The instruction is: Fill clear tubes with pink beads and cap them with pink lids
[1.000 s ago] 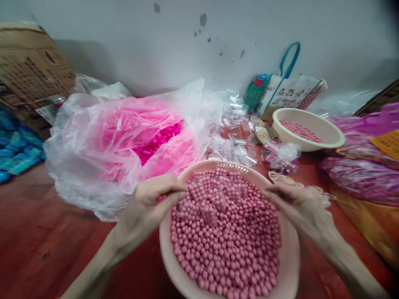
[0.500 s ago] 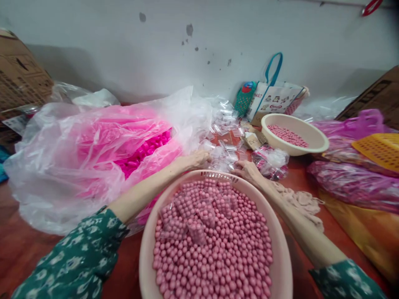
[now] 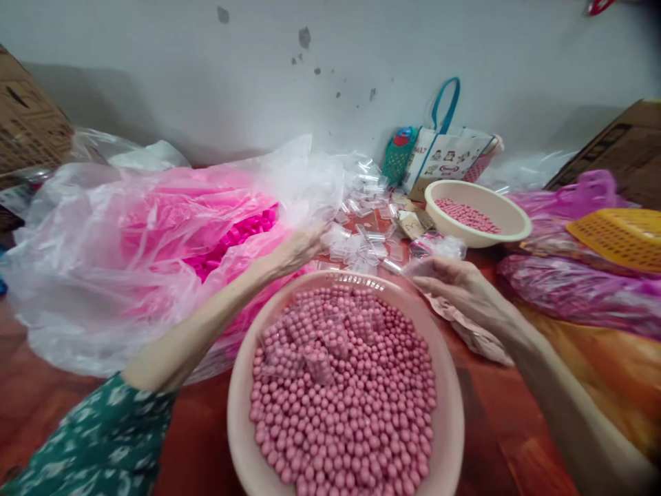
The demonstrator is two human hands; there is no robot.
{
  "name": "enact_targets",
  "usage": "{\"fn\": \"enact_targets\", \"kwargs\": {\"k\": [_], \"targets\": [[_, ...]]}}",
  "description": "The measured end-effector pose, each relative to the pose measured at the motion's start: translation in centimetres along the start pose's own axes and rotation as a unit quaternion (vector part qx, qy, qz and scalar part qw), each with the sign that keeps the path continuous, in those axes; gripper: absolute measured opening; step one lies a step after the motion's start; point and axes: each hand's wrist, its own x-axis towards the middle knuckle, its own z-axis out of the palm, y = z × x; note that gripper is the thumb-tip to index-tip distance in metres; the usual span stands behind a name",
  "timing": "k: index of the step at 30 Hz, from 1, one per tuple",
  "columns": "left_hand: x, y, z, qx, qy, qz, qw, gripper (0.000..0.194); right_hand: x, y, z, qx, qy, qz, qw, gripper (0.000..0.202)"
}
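A large pale pink basin [image 3: 450, 386] full of round pink beads [image 3: 356, 406] stands in front of me. Several small clear plastic packets [image 3: 316, 362] of beads lie on top of them. Beyond its far rim, loose clear plastic pieces [image 3: 356, 244] are heaped on the reddish floor. My left hand [image 3: 302, 248] reaches over the left side of this heap, its fingers blurred. To the right of the heap, my right hand [image 3: 457, 286] is closed, with a small clear plastic piece [image 3: 413, 269] at its fingertips. A crumpled beige cloth [image 3: 472, 334] lies below that hand.
On the left lies a big translucent bag [image 3: 77, 275] with bright pink pieces [image 3: 232, 238]. At the back right are a cream bowl [image 3: 511, 224] of pink beads and a printed tote bag [image 3: 447, 162]. Purple bags [image 3: 578, 289] and a yellow basket [image 3: 624, 238] sit far right.
My right hand has lifted from the heap and moved right, toward me, with a clear plastic piece. My left hand has shifted slightly left and up. The view has turned a little.
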Motion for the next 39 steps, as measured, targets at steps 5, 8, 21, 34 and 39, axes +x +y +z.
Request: {"fn": "enact_targets", "kwargs": {"k": [5,8,21,34,39], "targets": [[-10.2,3.0,-3.7,0.048,-0.027,0.022,0.998,0.034,-7.6,-1.4,1.1,-0.298,-0.086,-0.179,0.934,0.024],[-17.0,4.9,-3.2,0.062,-0.088,0.146,0.983,0.057,-11.2,-0.8,4.6,-0.321,-0.068,-0.236,0.915,0.052],[-21.5,7.7,1.7,0.049,-0.114,0.187,0.974,0.068,-11.0,1.2,9.2,-0.409,-0.057,-0.255,0.874,0.052],[-20.4,8.7,2.3,0.059,-0.117,0.203,0.971,0.045,-10.3,0.0,12.5,-0.085,-0.11,-0.176,0.975,0.029],[-21.4,7.4,3.5,-0.001,-0.089,0.168,0.982,0.04,-8.5,-1.9,11.9,-0.043,-0.132,-0.085,0.987,0.011]]}}
